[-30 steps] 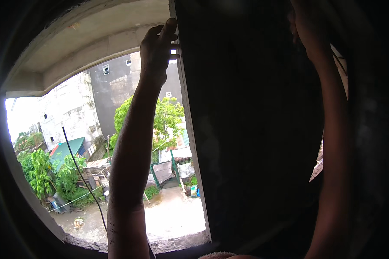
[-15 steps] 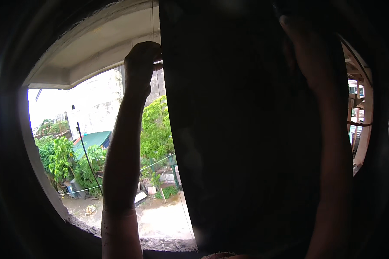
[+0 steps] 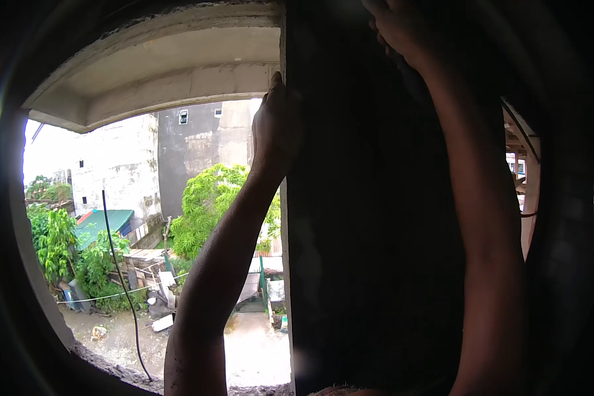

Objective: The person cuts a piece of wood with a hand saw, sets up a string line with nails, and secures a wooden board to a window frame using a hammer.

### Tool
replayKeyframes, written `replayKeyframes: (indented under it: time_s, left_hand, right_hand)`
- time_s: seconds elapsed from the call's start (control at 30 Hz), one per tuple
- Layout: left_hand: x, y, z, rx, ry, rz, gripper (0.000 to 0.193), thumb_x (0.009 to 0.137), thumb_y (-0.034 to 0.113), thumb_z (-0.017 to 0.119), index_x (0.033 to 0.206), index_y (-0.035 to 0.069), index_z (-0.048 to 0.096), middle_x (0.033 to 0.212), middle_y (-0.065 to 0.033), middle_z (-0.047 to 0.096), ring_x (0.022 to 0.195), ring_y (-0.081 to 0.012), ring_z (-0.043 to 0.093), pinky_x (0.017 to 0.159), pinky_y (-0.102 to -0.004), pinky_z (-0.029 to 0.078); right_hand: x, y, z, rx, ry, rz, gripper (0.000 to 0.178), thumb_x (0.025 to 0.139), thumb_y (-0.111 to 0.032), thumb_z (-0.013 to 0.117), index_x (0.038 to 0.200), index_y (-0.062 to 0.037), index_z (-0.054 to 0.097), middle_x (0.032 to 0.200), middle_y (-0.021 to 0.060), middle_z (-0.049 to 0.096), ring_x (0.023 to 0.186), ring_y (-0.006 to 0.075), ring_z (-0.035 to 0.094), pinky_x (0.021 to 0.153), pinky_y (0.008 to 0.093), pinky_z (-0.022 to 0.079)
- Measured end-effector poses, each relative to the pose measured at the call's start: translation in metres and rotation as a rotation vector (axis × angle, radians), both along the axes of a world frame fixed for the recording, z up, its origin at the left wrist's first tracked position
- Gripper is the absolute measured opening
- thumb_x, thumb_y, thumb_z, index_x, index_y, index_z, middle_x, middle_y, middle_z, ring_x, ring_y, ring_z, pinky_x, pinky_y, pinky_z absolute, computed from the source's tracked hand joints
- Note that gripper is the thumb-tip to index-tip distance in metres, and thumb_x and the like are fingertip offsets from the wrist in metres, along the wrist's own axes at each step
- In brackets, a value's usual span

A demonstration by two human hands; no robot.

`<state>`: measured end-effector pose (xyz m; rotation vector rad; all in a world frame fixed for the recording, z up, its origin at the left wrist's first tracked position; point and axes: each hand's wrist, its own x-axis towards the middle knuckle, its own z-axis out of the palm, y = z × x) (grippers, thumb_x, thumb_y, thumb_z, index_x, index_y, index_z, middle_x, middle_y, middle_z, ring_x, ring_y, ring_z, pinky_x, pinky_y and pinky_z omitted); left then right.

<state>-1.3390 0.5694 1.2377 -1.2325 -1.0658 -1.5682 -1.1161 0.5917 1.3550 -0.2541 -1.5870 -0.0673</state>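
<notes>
My left hand [image 3: 277, 129] is raised at the vertical edge where the dark wall [image 3: 369, 198] meets the bright window opening. Its fingers look closed, with one knuckle or fingertip pointing up, and whatever they may hold is lost in shadow. Higher up and to the right, my right hand [image 3: 399, 30] is in front of the dark wall, close to the upper rim of the picture. Its fingers are curled in, and too dark to show what is in them. Both forearms reach up from the lower edge.
The window opening has a rough concrete sill [image 3: 257, 389] and a concrete overhang [image 3: 185, 66] beyond it. A thin dark rod [image 3: 115, 254] rises at the sill. Outside stand green trees [image 3: 211, 204] and a grey building [image 3: 198, 142]. A second opening [image 3: 521, 178] shows at the right.
The view has shifted, so the wall edge stands upright and farther right. The thin line by my left hand no longer shows. My right hand has gone up and left in the picture.
</notes>
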Motion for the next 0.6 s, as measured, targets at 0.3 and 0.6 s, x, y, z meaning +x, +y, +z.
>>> replayKeyframes:
  time_s: [0.3,0.6]
  left_hand:
    - [-0.024,0.001,-0.003,-0.089,0.132,-0.065,0.032,0.100,0.017,0.046,0.124,-0.003,0.053,0.103,-0.0272,0.065,0.098,-0.0455,0.063,0.079,-0.0485,0.051]
    - [-0.022,-0.003,-0.005,-0.045,0.098,-0.148,0.031,0.102,0.022,0.046,0.119,-0.001,0.057,0.097,-0.0308,0.066,0.098,-0.0481,0.062,0.078,-0.0508,0.050]
  right_hand:
    - [-0.061,-0.016,0.046,0.445,0.468,-0.080,0.053,0.102,-0.032,0.048,0.146,-0.0029,0.043,0.102,0.0254,0.070,0.093,0.0413,0.069,0.079,0.0481,0.056]
    - [-0.051,-0.039,0.023,0.524,0.474,-0.010,0.053,0.103,-0.035,0.047,0.143,0.0001,0.045,0.115,0.0300,0.065,0.110,0.0462,0.062,0.092,0.0504,0.052]
